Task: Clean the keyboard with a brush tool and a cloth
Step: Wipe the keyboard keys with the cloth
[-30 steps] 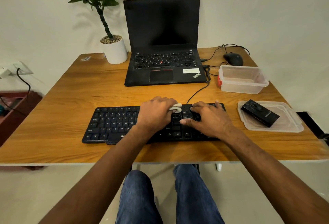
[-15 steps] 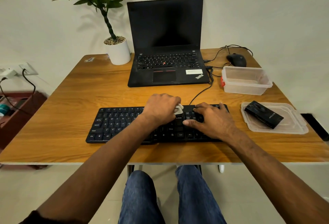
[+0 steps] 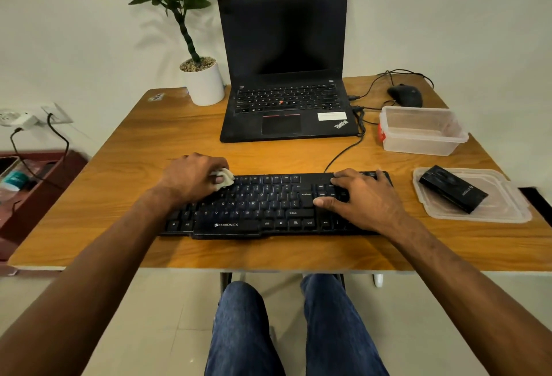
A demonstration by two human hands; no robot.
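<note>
Keyboard: the black keyboard (image 3: 268, 205) lies on the wooden table (image 3: 119, 172) just in front of the person, long axis running left to right, near edge parallel to the table's front edge.
Left hand: the left hand (image 3: 191, 177) sits over the far left corner of the keys, fingers curled round a small pale cloth (image 3: 224, 178) and pressing it onto the top rows.
Right hand: the right hand (image 3: 363, 196) rests flat on the right end of the keyboard with its fingers spread, gripping nothing (it looks to be steadying the board).
Key relation: the uncovered keys stretch rightward from the cloth toward the right hand, so the wipe likely runs along the long axis; the left hand, already holding the cloth, is the one placed to do it.
Clear tub: the lidless plastic tub (image 3: 424, 131) stands to the far right, beside the laptop (image 3: 286, 77); I see nothing in it.
Lid: the flat clear lid (image 3: 507, 211) lies just right of the keyboard and carries a black box (image 3: 452, 189), perhaps the brush tool's case (I cannot tell).
</note>
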